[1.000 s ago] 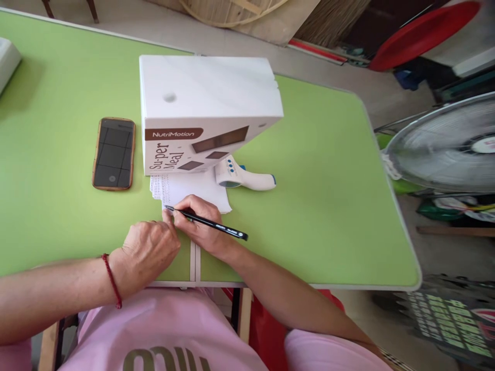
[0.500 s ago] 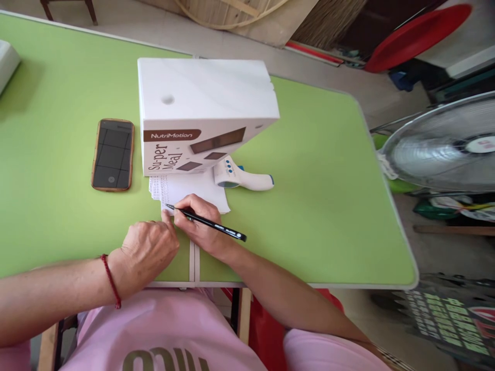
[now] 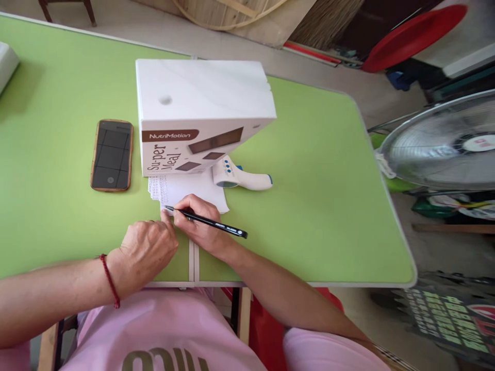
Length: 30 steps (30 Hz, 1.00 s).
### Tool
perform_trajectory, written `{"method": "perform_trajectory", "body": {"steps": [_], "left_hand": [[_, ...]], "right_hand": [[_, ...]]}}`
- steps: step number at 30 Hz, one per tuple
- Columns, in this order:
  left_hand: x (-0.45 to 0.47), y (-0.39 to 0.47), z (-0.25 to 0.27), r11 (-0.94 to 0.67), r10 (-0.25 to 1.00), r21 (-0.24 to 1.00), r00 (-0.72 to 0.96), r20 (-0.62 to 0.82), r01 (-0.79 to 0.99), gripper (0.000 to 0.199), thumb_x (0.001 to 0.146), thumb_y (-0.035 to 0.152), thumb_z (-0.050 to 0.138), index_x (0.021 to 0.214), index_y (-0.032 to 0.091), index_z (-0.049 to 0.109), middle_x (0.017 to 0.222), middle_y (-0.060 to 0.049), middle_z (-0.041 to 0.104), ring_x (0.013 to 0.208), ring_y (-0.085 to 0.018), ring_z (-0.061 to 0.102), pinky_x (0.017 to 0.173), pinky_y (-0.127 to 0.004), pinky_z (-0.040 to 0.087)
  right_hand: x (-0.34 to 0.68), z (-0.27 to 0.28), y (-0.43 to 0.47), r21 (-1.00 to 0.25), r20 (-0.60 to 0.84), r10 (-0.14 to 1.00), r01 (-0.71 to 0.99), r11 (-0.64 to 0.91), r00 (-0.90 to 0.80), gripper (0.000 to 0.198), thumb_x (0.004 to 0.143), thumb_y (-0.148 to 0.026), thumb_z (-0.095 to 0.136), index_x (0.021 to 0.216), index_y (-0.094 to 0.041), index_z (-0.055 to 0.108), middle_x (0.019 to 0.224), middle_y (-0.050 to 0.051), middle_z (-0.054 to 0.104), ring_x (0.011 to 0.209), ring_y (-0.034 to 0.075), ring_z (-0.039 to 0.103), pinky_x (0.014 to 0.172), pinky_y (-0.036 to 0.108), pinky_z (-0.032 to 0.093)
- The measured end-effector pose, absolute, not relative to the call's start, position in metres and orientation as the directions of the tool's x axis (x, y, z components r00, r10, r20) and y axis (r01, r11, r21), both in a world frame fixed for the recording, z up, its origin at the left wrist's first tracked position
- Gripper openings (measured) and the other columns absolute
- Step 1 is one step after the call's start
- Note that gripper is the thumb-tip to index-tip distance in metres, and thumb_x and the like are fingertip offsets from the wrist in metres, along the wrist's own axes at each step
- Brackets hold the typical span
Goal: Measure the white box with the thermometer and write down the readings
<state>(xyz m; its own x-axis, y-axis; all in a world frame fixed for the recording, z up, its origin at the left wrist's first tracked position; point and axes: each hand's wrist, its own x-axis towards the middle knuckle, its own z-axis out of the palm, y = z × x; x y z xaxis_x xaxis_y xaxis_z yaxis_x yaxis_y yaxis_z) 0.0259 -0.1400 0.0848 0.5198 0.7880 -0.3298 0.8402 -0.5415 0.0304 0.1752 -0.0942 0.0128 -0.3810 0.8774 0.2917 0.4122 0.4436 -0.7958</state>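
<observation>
My right hand (image 3: 201, 221) grips a slim black pen (image 3: 211, 222). The pen's tip meets the left part of a stack of white paper sheets (image 3: 193, 190), near the lower edge. Rows of small handwriting run along the staggered left edges of the sheets. Beside the tip, my left hand (image 3: 149, 245) is curled on the green table, its index fingertip at the paper's lower left corner. The inside of that hand is hidden. A white box (image 3: 204, 90) labelled NutriMotion stands behind the sheets and hides their far part. A white-and-blue infrared thermometer (image 3: 247, 179) lies at their right.
A phone (image 3: 112, 154) in a brown-edged case lies left of the box on the green table (image 3: 328, 206). At the far left edge sits part of a white object (image 3: 5, 64). A floor fan (image 3: 448, 144) stands beyond the table's right edge. A seam crosses the tabletop.
The pen's rear end has tilted up very slightly, while its tip stays at almost the same place on the paper. The whole view has shifted a little; the left hand keeps its place.
</observation>
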Motion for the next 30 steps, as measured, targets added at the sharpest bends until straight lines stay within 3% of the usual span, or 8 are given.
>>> {"method": "perform_trajectory", "body": {"steps": [4, 12, 20, 30], "left_hand": [[0.0276, -0.1376, 0.0887, -0.568, 0.724, -0.020, 0.489, -0.486, 0.823, 0.054, 0.082, -0.015, 0.043, 0.132, -0.008, 0.063, 0.066, -0.006, 0.066, 0.058, -0.020, 0.072, 0.039, -0.025, 0.033], [0.0272, -0.1383, 0.0875, -0.575, 0.719, -0.031, 0.487, -0.496, 0.817, 0.056, 0.085, -0.014, 0.044, 0.138, -0.007, 0.058, 0.068, -0.006, 0.066, 0.059, -0.020, 0.071, 0.039, -0.026, 0.027], [0.0288, -0.1354, 0.0921, -0.581, 0.709, -0.030, 0.487, -0.510, 0.813, 0.046, 0.083, -0.014, 0.045, 0.121, -0.004, 0.069, 0.067, -0.006, 0.065, 0.059, -0.019, 0.071, 0.039, -0.027, 0.019], [0.0260, -0.1376, 0.0886, -0.584, 0.715, -0.043, 0.489, -0.499, 0.810, 0.056, 0.083, -0.015, 0.045, 0.137, -0.006, 0.059, 0.066, -0.005, 0.064, 0.058, -0.019, 0.070, 0.039, -0.027, 0.020]], "right_hand": [[0.1750, 0.0119, -0.0942, -0.786, 0.309, 0.874, 0.417, 0.456, -0.374, 0.016, 0.082, -0.016, 0.056, 0.071, -0.025, 0.049, 0.063, -0.005, 0.058, 0.056, 0.011, 0.052, 0.058, 0.023, 0.044], [0.1750, 0.0117, -0.0943, -0.787, 0.321, 0.875, 0.411, 0.459, -0.362, 0.014, 0.083, -0.017, 0.057, 0.073, -0.025, 0.050, 0.064, -0.005, 0.059, 0.057, 0.012, 0.053, 0.058, 0.024, 0.045], [0.1743, 0.0106, -0.0951, -0.753, 0.352, 0.856, 0.429, 0.499, -0.379, 0.015, 0.083, -0.016, 0.056, 0.072, -0.025, 0.049, 0.065, -0.004, 0.059, 0.058, 0.012, 0.054, 0.059, 0.024, 0.045], [0.1766, 0.0142, -0.0933, -0.811, 0.285, 0.883, 0.398, 0.429, -0.371, 0.015, 0.083, -0.019, 0.056, 0.071, -0.025, 0.048, 0.062, -0.005, 0.057, 0.054, 0.011, 0.050, 0.054, 0.023, 0.042]]}}
